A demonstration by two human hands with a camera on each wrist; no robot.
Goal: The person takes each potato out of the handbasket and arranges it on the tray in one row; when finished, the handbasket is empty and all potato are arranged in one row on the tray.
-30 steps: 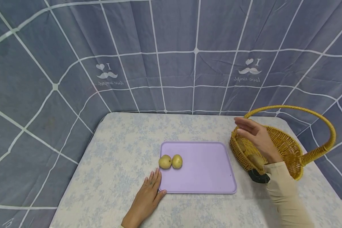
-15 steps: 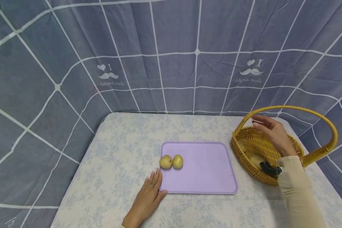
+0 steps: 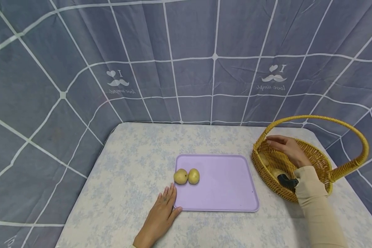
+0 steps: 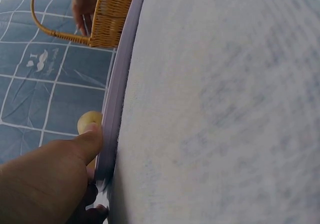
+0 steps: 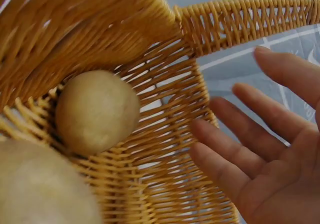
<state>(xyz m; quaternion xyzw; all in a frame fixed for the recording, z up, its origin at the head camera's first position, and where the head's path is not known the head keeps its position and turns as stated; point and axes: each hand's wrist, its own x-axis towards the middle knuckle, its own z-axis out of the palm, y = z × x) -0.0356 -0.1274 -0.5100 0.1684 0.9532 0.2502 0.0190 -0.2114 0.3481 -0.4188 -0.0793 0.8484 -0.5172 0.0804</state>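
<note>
My left hand [image 3: 158, 215] rests at the front left corner of a lilac tray [image 3: 223, 186], fingers straight along its left edge and thumb at the front edge. On the tray's left side sit two round yellow-tan pieces of produce [image 3: 181, 176], side by side. My right hand [image 3: 287, 149] is over a wicker basket [image 3: 274, 187], below its arched handle, and holds nothing. In the right wrist view its fingers [image 5: 227, 164] are spread and slightly bent near the basket's rim. Two tan, smooth-skinned round pieces [image 5: 97, 113] show inside the basket, the nearer one cut off by the frame.
The basket's tall handle [image 3: 359, 144] arches up and leans right. A pale floral cloth [image 3: 136, 155] covers the table. Behind it hangs a grey-blue curtain [image 3: 192, 79] with white lines. A black wrist device [image 3: 287, 181] sits at the right wrist.
My right hand first moved right from the basket's left side to over its inside, then came lower and slightly left. The left hand, tray and the two pieces on it stayed put.
</note>
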